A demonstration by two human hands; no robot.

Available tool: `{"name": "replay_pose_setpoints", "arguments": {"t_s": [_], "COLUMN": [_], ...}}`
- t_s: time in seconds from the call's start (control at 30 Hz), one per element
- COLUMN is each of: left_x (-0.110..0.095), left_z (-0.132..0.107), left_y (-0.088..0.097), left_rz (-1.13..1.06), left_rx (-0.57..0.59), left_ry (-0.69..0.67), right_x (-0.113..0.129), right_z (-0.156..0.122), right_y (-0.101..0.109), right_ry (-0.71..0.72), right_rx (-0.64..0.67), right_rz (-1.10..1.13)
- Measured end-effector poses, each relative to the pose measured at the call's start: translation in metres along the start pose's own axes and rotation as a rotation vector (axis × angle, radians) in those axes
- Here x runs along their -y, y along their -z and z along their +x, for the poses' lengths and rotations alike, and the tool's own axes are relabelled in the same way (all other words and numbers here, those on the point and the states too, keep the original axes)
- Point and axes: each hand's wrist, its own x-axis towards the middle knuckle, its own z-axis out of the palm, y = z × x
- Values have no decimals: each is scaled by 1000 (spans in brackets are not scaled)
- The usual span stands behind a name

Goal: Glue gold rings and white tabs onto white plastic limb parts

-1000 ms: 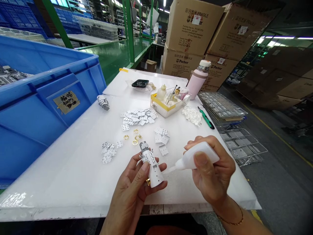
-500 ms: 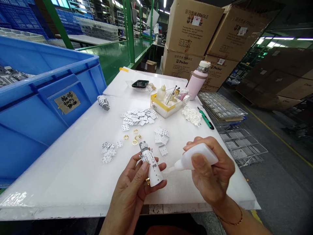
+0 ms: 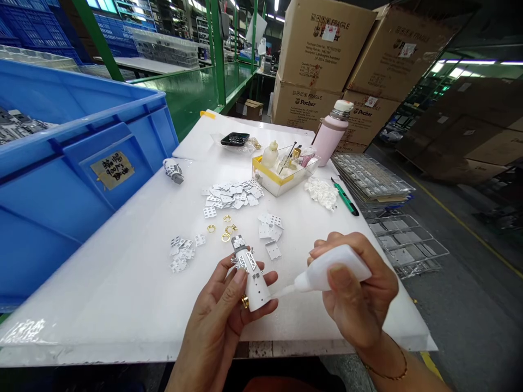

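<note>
A white tapered model part (image 3: 257, 291) with grey lattice details lies tilted in my left hand (image 3: 224, 302), its wide end toward me. My thumb and fingers close around it. A small gold piece (image 3: 245, 301) shows beside it, partly hidden by my fingers. My right hand (image 3: 357, 296) grips a white squeeze bottle (image 3: 337, 268), whose thin clear nozzle points left, with its tip at or very near the part's wide end. Beyond the part are several gold rings (image 3: 226, 237) and small white plates (image 3: 269, 228).
A larger pile of white plates (image 3: 233, 194) lies farther back. Behind it stand a yellow-edged tray (image 3: 281, 188) and a pink bottle (image 3: 330, 136). A green cutter (image 3: 346, 198) lies at the right. A blue crate (image 3: 81, 179) borders the left, with another grey-white part (image 3: 174, 171) nearby.
The squeeze bottle has tipped and shifted slightly, bringing its nozzle tip from just above to the edge of the part's wide end. My left hand has barely moved.
</note>
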Motion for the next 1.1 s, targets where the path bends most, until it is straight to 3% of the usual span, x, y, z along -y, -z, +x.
{"name": "replay_pose_setpoints", "arguments": {"t_s": [0.47,0.67,0.77,0.9,1.1], "left_x": [-2,-5,-4,-2,-1], "left_z": [-1,1,4,6,6], "left_y": [-1,3,12,21,21], "left_rz": [12,-11,-47,-114,-141], "left_rx": [3,-29,27,85,154], "left_ry": [22,49,70,105,101], "right_x": [-1,10,10,3,0], "right_z": [-1,6,8,5,3], "right_y": [1,0,1,3,-2], "right_ry": [39,-4,-6,-32,26], "right_rx": [33,-104,-192,-149,-107], "right_rz": [48,189,132,38,13]}}
